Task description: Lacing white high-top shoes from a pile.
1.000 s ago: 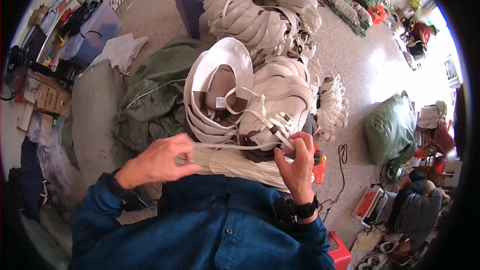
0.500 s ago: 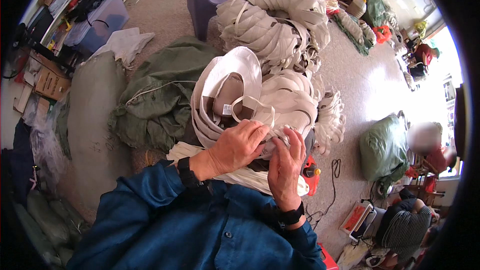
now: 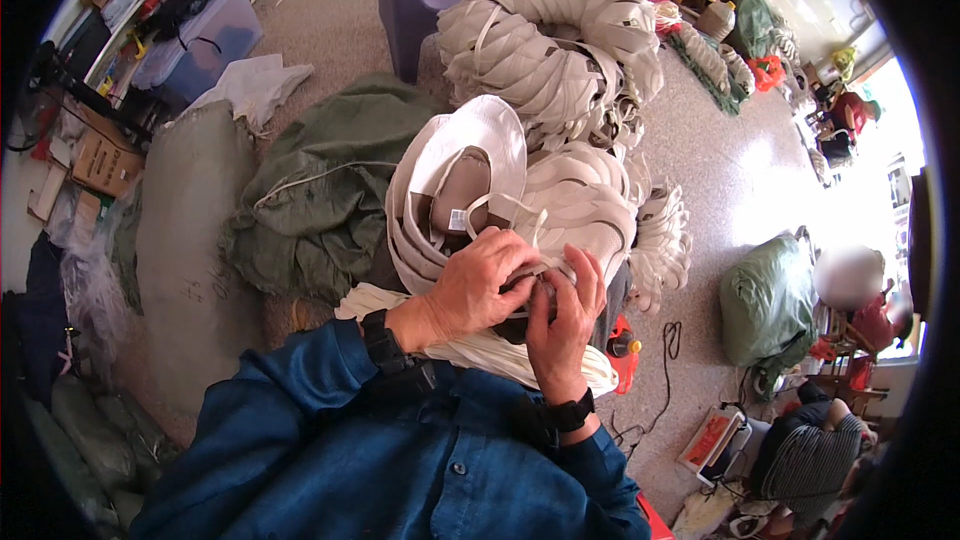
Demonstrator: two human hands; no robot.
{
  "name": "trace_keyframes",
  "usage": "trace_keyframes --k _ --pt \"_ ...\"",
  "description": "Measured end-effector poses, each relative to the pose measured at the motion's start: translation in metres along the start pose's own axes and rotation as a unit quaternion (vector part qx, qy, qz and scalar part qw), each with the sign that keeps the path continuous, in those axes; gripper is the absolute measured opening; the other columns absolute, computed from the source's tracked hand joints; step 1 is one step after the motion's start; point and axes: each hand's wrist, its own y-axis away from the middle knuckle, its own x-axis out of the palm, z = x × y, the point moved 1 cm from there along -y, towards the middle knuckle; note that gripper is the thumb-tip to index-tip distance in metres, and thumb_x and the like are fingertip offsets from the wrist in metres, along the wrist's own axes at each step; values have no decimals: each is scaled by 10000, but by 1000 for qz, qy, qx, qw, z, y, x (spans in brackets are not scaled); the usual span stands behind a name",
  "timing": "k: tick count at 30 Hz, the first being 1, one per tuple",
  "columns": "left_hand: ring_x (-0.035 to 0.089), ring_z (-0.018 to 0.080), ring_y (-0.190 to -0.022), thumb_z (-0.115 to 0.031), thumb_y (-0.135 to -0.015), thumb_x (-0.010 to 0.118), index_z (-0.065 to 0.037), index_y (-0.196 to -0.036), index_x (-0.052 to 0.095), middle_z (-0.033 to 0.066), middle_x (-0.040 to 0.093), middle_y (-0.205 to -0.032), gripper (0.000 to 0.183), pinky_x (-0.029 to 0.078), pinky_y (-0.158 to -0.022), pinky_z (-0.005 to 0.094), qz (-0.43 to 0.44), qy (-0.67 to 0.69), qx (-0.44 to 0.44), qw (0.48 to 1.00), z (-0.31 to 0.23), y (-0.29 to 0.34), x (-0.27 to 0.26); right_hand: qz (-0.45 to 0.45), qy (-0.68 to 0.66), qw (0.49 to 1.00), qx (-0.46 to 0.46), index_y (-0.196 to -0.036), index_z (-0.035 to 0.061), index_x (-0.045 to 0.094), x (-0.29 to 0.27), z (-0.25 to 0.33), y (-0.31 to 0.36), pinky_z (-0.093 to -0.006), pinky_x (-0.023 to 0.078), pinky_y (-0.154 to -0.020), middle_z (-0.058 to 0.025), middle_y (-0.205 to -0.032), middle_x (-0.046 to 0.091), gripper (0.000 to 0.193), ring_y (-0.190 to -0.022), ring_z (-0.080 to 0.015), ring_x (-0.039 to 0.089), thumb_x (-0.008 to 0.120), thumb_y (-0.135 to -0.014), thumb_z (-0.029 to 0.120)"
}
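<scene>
A stack of white and beige brimmed hats (image 3: 405, 225) lies in front of me, crown inward, with a brown lining and a small white label showing in the top one. A cream cord (image 3: 541, 230) loops out of that hat and runs down to my fingers. My left hand (image 3: 478, 278) is closed, thumb and fingers pinching close to the cord's lower part. Facing it, my right hand (image 3: 566, 315) is closed too, thumb and forefinger nearly meeting the left fingertips. The fingers partly hide what they pinch, which looks like the cord's end.
More hats lie nested in a large curved pile (image 3: 560, 30) beyond. A bundle of cream cords (image 3: 475, 358) lies near my body. On the left are a green cloth sack (image 3: 330, 180) and a purple chair (image 3: 405, 10) stands behind. People (image 3: 810, 450) sit at work on the right.
My right hand has shifted slightly left and down, its thumb and forefinger drawn closer to the left fingertips. The left hand has turned in a little. The hats stay in place.
</scene>
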Motion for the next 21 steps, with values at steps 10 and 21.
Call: trace_keyframes --k 10,21 --pt "608 310 -847 -10 -787 718 -29 -984 615 114 636 -916 223 501 -784 393 -9 34 -4 999 -1 5 2 -20 48 999 -15 -856 38 634 -34 -4 1 -515 336 -1088 -125 -1204 623 137 -1235 -364 515 693 -740 -5" --pt "612 260 -782 -21 -793 759 -35 -901 606 94 640 -872 187 502 -724 360 -6 46 -4 999 -4 -1 0 146 216 941 215 -928 46 619 -138 -118 146 -482 332 -1102 -113 -1005 644 65 -1056 -310 595 636 -870 69"
